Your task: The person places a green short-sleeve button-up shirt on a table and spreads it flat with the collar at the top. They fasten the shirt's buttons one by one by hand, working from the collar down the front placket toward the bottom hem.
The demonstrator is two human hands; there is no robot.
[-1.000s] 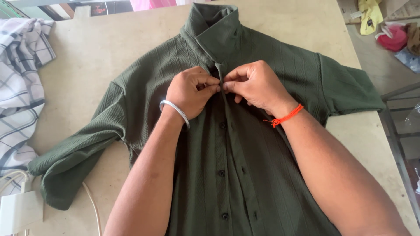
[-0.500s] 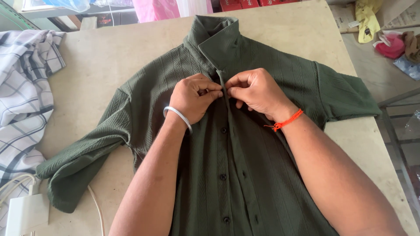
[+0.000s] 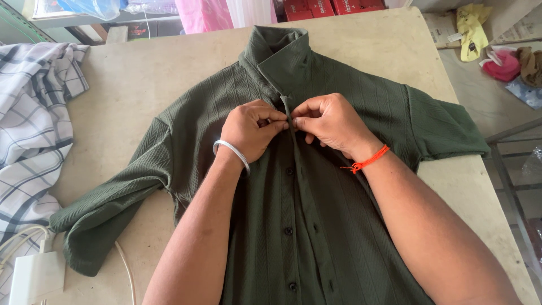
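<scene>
Dark olive-green shirt (image 3: 316, 226) with a woven herringbone-stripe texture and small black buttons (image 3: 288, 231). Beige, faintly mottled surface (image 3: 141, 96) beneath. White cloth (image 3: 31, 130) checked in grey and dark blue at left. White charger block (image 3: 35, 277) with cream cable (image 3: 127, 268). Silver bangle (image 3: 231, 151) on left wrist; orange-red thread (image 3: 367, 162) on right wrist. Pink, yellow and brown fabrics (image 3: 497, 51) at far right; red boxes (image 3: 333, 5) along the top edge.

A dark green shirt (image 3: 316, 214) lies flat on the beige table (image 3: 141, 96), collar away from the person. Just below the collar, the left hand (image 3: 254, 130) and right hand (image 3: 330, 121) pinch the shirt's placket together. A checked cloth (image 3: 34, 130) lies left of the shirt, a white charger (image 3: 36, 277) near its left sleeve.
</scene>
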